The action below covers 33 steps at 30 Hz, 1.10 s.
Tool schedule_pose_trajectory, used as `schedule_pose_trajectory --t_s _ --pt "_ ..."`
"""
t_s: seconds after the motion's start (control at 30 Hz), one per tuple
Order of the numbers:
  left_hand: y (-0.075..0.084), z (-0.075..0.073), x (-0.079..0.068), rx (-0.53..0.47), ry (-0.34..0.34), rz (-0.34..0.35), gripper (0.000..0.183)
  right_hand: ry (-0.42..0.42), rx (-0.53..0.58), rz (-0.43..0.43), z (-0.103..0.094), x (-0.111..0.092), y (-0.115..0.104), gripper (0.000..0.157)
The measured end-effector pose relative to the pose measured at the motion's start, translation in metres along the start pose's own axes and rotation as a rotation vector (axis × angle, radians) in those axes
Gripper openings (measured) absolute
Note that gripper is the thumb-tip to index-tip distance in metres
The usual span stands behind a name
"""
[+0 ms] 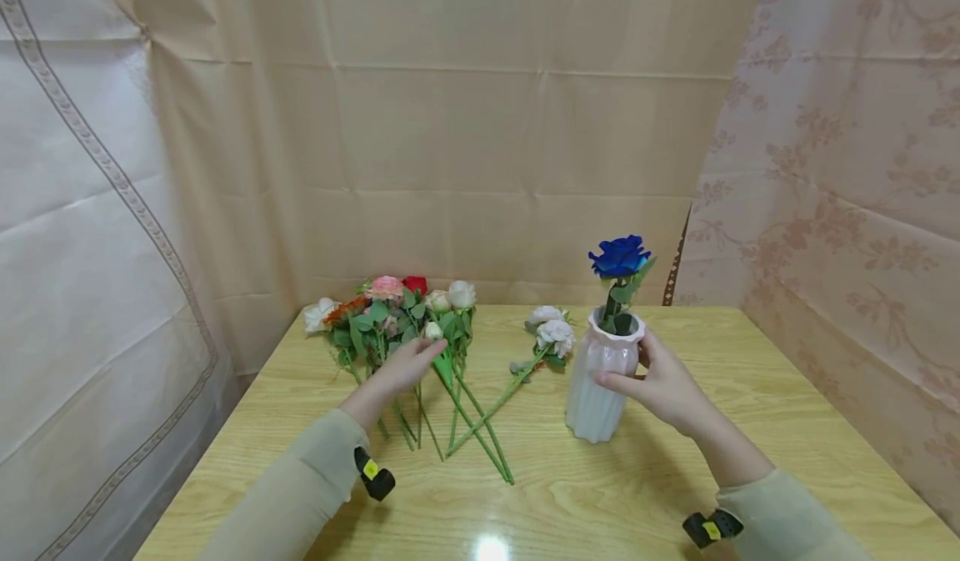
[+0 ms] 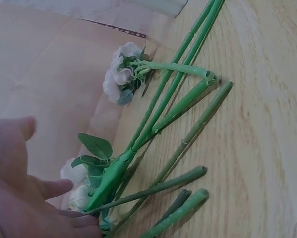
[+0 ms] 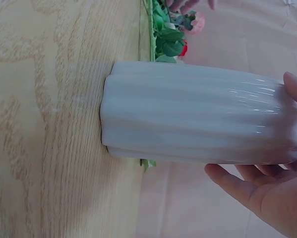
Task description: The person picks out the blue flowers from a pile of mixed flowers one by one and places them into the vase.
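On the right of the table a white ribbed vase (image 1: 596,394) stands upright with a blue rose (image 1: 621,257) in it. My right hand (image 1: 670,388) holds the vase near its neck, thumb on the near side and fingers at the right. The right wrist view has the vase's glossy side (image 3: 188,111) filling the middle. Over the pile of artificial flowers, my left hand (image 1: 405,368) reaches close to a small white bud (image 1: 432,332). In the left wrist view its fingers (image 2: 54,188) look loose beside green stems (image 2: 116,173); the contact there is partly hidden.
Pink (image 1: 386,288), red (image 1: 415,284) and white roses (image 1: 461,294) lie in the left pile, stems toward the front. Between pile and vase lie pale flowers (image 1: 555,336), their stem crossing others. Cloth curtains (image 1: 487,127) hang behind the wooden table (image 1: 570,503).
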<state>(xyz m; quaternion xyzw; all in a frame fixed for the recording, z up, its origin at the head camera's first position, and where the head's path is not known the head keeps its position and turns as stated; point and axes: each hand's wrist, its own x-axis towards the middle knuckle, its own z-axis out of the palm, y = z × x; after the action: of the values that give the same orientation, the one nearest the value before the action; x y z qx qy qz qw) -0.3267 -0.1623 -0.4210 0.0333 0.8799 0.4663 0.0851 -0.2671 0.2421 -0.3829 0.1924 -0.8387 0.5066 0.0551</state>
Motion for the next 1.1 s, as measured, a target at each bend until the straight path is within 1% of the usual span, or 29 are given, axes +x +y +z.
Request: schedule_pose_trajectory --t_s 0.13,0.27,0.33,0.43,0.73,0.8,0.87,0.9,0.97,1.0,1.1 --pt "-0.003 0.004 -0.001 0.076 -0.037 -0.003 0.083 -0.001 -0.009 0.005 0.0 0.0 0.0 0.089" --pt "-0.002 0.008 -0.002 0.121 -0.054 0.036 0.075 0.002 -0.012 0.007 0.0 0.0 0.0 0.088" --pt "-0.002 0.009 -0.002 0.16 -0.062 0.067 0.072 0.004 -0.013 0.008 0.0 0.0 0.0 0.088" --pt "-0.001 0.012 -0.001 0.199 -0.075 0.094 0.07 0.005 -0.013 0.012 -0.001 -0.001 0.0 0.088" --pt "0.004 0.023 0.0 0.222 -0.107 0.139 0.062 0.005 -0.009 0.025 0.0 -0.001 0.001 0.089" --pt "0.004 0.024 0.001 0.228 -0.106 0.145 0.063 0.005 -0.01 0.023 0.0 -0.001 0.001 0.089" --pt "0.004 0.025 0.001 0.204 -0.098 0.126 0.07 0.004 -0.014 0.019 0.0 -0.001 0.001 0.088" --pt "0.004 0.025 0.001 0.17 -0.092 0.109 0.075 0.004 -0.016 0.017 0.0 -0.001 0.001 0.088" --pt "0.005 0.024 0.001 0.085 -0.077 0.061 0.085 0.004 -0.018 0.013 0.0 -0.001 0.001 0.088" --pt "0.005 0.024 0.001 0.028 -0.071 0.031 0.091 0.005 -0.019 0.012 -0.001 0.0 0.002 0.088" --pt "0.005 0.023 0.003 -0.115 -0.057 -0.044 0.102 0.009 -0.023 0.011 -0.001 0.0 0.002 0.088"
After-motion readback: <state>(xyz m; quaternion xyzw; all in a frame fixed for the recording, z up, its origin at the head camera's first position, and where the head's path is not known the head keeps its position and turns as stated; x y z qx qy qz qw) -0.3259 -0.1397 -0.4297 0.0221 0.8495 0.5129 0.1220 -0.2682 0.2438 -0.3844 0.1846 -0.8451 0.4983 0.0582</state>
